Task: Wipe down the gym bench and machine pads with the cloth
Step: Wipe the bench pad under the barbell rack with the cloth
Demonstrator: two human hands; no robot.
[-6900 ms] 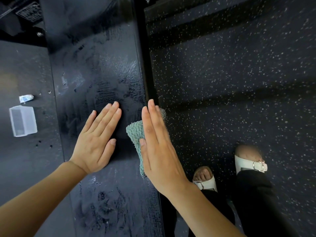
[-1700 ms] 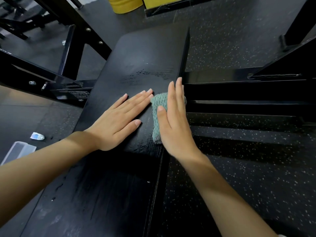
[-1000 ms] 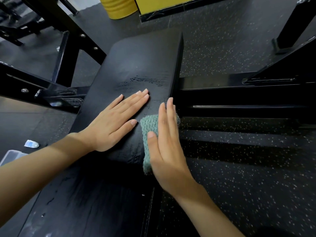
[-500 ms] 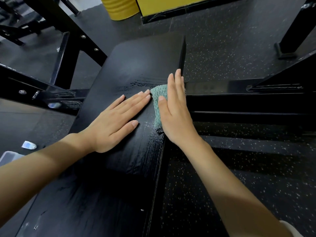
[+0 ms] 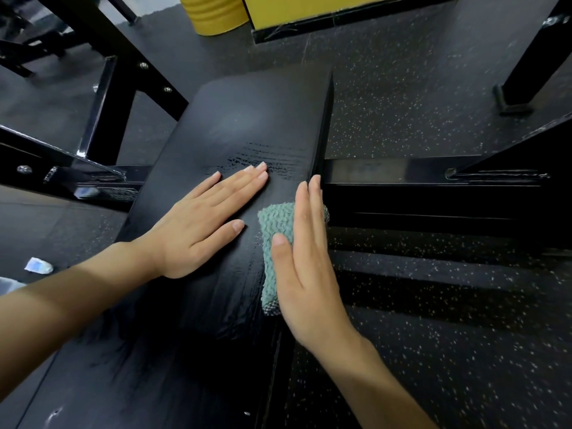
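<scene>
The green cloth [image 5: 276, 222] is pressed against the right edge of the black table [image 5: 247, 119] by the right grip [image 5: 306, 274], with the fingers straight and together and the thumb laid on the cloth. The left grip [image 5: 201, 226] is laid flat on the table top, just beside the cloth, fingers extended, nothing held. Wet streaks [image 5: 272, 162] are visible beyond the left fingertips.

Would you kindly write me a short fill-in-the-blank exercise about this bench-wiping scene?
The right hand presses the ____ onto the bench pad.
The left hand lies flat on the bench pad, holding ____.
The drum beyond the bench pad is ____.
Missing words: cloth; nothing; yellow.
</scene>
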